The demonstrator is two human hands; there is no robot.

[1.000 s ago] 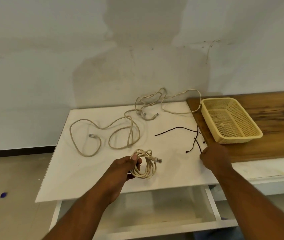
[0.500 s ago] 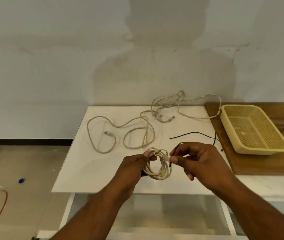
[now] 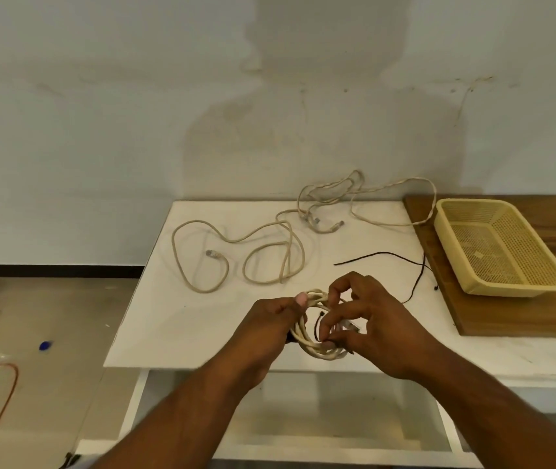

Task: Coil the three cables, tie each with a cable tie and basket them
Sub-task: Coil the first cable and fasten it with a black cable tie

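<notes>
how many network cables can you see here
3. A coiled cable gripped by the left hand; a loose cable across the middle of the white table; a tangled cable at its back edge, by the wall.

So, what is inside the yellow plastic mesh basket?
Only a small pale square mark on the floor of the yellow plastic mesh basket; nothing else. Its near wall may hide a narrow strip.
</notes>
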